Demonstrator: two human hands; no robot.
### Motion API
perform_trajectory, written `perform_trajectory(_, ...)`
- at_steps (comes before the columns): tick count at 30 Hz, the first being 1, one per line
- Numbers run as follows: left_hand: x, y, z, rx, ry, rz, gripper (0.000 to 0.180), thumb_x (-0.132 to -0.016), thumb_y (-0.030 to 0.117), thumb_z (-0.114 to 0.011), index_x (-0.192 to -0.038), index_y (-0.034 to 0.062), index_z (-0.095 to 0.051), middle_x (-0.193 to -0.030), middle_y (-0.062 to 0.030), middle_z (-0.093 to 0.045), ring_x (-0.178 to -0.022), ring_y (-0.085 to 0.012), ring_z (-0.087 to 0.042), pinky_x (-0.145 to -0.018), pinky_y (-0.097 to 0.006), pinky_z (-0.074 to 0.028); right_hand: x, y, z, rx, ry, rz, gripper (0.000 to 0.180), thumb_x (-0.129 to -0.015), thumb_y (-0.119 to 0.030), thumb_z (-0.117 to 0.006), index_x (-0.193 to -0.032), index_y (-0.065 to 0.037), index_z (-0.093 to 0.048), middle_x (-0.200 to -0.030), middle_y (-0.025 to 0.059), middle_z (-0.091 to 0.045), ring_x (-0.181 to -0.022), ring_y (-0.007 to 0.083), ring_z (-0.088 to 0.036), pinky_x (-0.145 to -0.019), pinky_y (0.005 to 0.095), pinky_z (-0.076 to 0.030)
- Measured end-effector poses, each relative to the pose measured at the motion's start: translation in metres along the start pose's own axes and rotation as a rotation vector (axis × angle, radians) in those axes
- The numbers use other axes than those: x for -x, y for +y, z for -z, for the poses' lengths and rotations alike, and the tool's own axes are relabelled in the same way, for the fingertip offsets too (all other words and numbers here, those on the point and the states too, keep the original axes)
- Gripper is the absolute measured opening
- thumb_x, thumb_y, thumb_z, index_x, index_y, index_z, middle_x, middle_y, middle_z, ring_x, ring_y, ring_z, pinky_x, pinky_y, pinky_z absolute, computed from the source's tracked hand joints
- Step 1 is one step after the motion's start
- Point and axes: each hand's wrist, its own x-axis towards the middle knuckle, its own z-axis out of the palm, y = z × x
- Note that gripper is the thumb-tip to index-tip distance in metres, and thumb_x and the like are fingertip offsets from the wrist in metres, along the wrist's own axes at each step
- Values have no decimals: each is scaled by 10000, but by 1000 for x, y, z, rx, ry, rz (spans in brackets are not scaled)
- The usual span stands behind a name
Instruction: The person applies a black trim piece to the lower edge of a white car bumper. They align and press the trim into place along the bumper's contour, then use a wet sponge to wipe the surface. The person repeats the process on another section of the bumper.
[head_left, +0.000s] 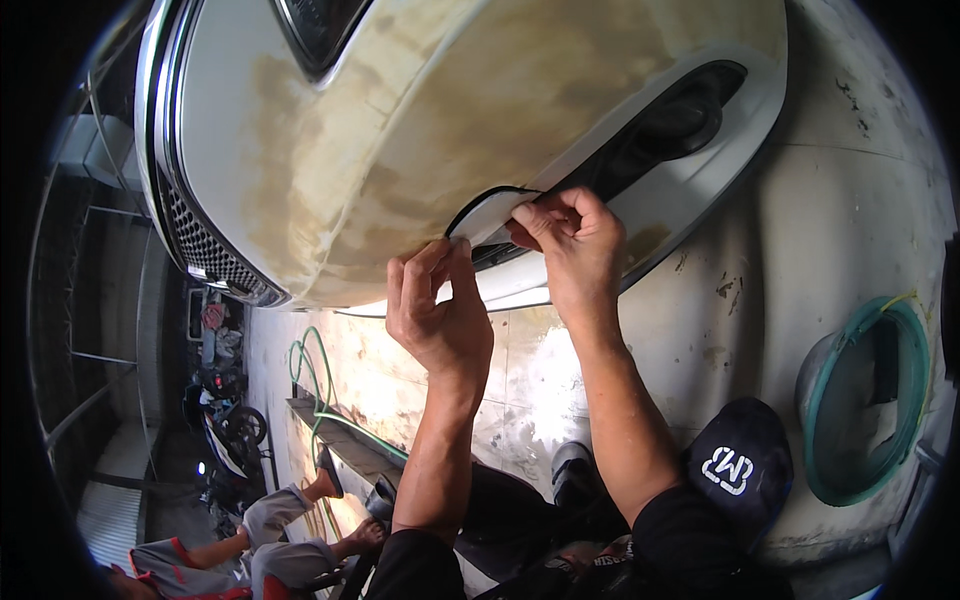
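Note:
Both my hands hold a thin, pale, curved sheet with a dark rim, possibly sandpaper, in front of the car's bumper. My left hand pinches its lower left end between thumb and fingers. At the upper right end, my right hand pinches it too, with the fingers curled. The sheet bows up between the two grips. Brownish, smeared residue covers much of the white bumper. Right behind my right hand is the dark fog-lamp recess. I cannot tell whether the sheet touches the bumper.
A green-rimmed tub stands on the pale floor at the right. A dark rounded fabric thing with a white emblem is beside my right arm. At the lower left are a green hose, a seated person's legs and a parked motorbike.

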Motion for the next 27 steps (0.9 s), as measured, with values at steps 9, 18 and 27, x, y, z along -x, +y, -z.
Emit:
perform_trajectory(9,6,-4,-6,-51,71,-73,177,-789,-46,-715,-949,10,-664,-898,-116,-640,-728,-211,-656,-642,-305,-543,6,-3,1,-58,-18,17,164,-869,-54,-704,-909,63,-597,-792,83,-668,-711,139,-666,-674,263,-569)
perform_trajectory(18,5,-16,2,-117,13,-110,215,-796,-45,-703,-1002,17,-690,-937,-129,-636,-816,-249,-653,-696,-323,-532,17,55,-10,306,142,458,319,-812,83,-663,-1117,1,-621,-992,129,-638,-868,208,-656,-742,295,-554)
perform_trajectory(27,18,-26,-3,-46,-8,-155,236,-854,-94,-634,-1077,-19,-655,-1063,-125,-590,-951,-205,-631,-772,-295,-572,36,65,-9,781,7,454,613,-870,-106,-615,-1428,-29,-372,-1259,196,-422,-1031,358,-570,-802,404,-534)
